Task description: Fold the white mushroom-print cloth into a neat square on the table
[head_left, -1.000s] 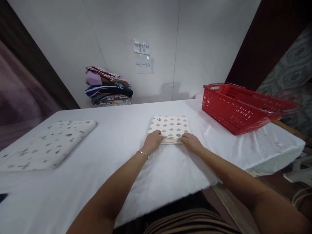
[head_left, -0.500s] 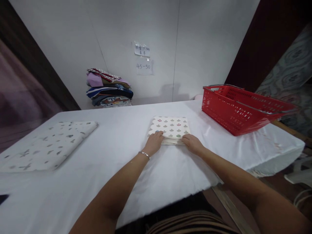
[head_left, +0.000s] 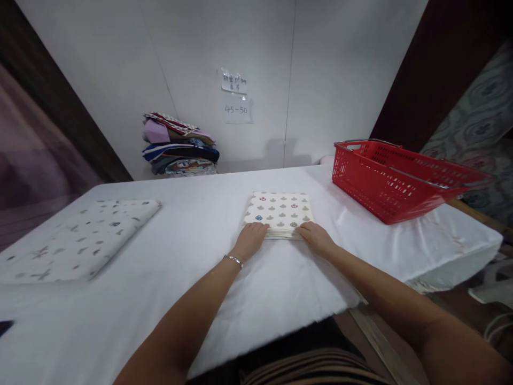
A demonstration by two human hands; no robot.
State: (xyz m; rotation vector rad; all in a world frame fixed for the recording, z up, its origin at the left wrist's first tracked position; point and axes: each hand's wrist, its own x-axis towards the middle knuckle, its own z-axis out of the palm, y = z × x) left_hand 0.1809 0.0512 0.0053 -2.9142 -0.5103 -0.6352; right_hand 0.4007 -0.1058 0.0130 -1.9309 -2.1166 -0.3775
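Note:
A folded cream cloth (head_left: 278,209) with small grey, red, blue and green motifs lies flat on the white-covered table (head_left: 192,235). Its stacked layers show along the near edge. My left hand (head_left: 250,239) is closed on the near left corner, fingertips on top. At the near right corner, my right hand (head_left: 318,239) has its fingers bent around the edge. Both thumbs are mostly hidden. A silver bracelet (head_left: 233,260) circles my left wrist.
Another patterned white cloth (head_left: 80,240) lies folded on the table's left. A red plastic basket (head_left: 385,182) with metal handles stands at the right. Folded textiles (head_left: 180,144) are piled against the back wall, where paper signs (head_left: 236,109) hang.
My left hand has slid slightly toward me and left, uncovering the blue motif. The right hand has shifted a little left along the near edge. The layers there look more even.

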